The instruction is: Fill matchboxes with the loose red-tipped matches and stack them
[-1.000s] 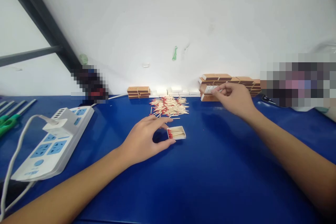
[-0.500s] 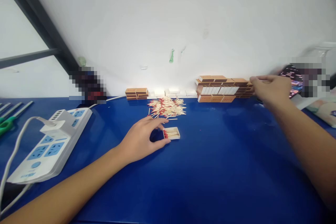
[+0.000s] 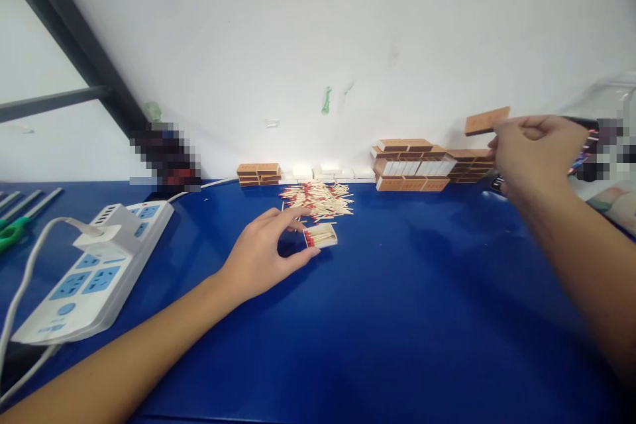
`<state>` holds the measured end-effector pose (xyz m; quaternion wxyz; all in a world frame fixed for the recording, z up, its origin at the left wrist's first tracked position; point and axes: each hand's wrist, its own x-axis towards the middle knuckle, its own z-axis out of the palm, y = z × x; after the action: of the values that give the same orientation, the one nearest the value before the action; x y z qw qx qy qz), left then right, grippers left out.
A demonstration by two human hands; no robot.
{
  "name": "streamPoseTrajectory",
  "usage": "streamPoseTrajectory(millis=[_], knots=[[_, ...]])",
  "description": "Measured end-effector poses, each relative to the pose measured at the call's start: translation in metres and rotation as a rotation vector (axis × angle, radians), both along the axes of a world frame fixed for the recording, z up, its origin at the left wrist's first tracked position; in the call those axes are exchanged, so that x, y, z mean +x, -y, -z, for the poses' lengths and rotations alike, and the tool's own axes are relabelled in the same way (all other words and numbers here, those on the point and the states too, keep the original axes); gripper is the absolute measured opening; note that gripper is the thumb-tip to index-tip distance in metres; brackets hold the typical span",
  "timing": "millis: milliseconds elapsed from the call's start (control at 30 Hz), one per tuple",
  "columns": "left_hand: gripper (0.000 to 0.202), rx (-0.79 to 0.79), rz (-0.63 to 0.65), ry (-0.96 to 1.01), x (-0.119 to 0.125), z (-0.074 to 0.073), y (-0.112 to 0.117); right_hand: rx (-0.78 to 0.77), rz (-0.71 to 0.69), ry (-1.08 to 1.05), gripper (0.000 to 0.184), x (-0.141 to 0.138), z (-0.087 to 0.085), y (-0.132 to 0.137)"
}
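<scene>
Between its thumb and fingers, my left hand (image 3: 265,248) grips a white matchbox tray (image 3: 328,236) holding several red-tipped matches. The tray seems slightly raised and tilted; I cannot tell if it fully clears the table. Just behind it is a loose heap of matches (image 3: 318,202). My right hand (image 3: 539,146) pinches an orange-brown matchbox sleeve (image 3: 487,121) by its right end, held in the air above the right part of the matchbox stack (image 3: 412,183). Whether anything is inside the sleeve does not show.
Along the wall stand white trays (image 3: 328,170) and a small pile of matchboxes (image 3: 258,174). To the left lie a power strip (image 3: 99,278) with a white cable and green-handled scissors (image 3: 12,235). A phone (image 3: 583,149) is partly hidden behind my right hand.
My right hand has lifted a matchbox sleeve up off the stack's right end. My left hand has closed on the match-filled tray and shifted it slightly up and left.
</scene>
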<state>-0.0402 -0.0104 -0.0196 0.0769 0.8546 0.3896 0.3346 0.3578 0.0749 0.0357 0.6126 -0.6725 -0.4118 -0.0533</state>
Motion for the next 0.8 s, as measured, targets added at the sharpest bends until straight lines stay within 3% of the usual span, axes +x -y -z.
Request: streamPoseTrajectory(millis=[67, 167, 233, 333, 400, 567, 633, 667, 800], knots=[[0.054, 0.032, -0.043, 0.035, 0.000, -0.001, -0.001, 0.052, -0.110, -0.211, 0.011, -0.030, -0.007, 0.016], [0.049, 0.077, -0.089, 0.081, -0.001, -0.002, -0.004, -0.184, -0.545, -0.339, 0.014, -0.086, -0.004, 0.046], [0.045, 0.103, -0.102, 0.101, -0.003, -0.002, -0.006, -0.359, -0.747, -0.321, 0.020, -0.115, 0.005, 0.059], [0.042, 0.123, -0.106, 0.110, -0.004, -0.002, -0.007, -0.440, -0.837, -0.224, 0.025, -0.124, 0.013, 0.061], [0.042, 0.124, -0.104, 0.109, -0.004, -0.002, -0.006, -0.364, -0.725, -0.101, 0.022, -0.104, 0.010, 0.051], [0.044, 0.099, -0.092, 0.083, -0.002, -0.002, -0.003, -0.190, -0.212, 0.145, 0.007, -0.011, 0.003, 0.020], [0.045, 0.101, -0.082, 0.075, -0.001, -0.003, -0.002, -0.149, 0.104, 0.403, 0.008, 0.018, 0.012, 0.014], [0.046, 0.102, -0.076, 0.073, -0.001, -0.003, -0.002, -0.151, 0.178, 0.505, 0.012, 0.028, 0.019, 0.013], [0.049, 0.100, -0.060, 0.065, -0.001, -0.004, -0.001, -0.137, 0.267, 0.625, 0.022, 0.042, 0.051, 0.005]])
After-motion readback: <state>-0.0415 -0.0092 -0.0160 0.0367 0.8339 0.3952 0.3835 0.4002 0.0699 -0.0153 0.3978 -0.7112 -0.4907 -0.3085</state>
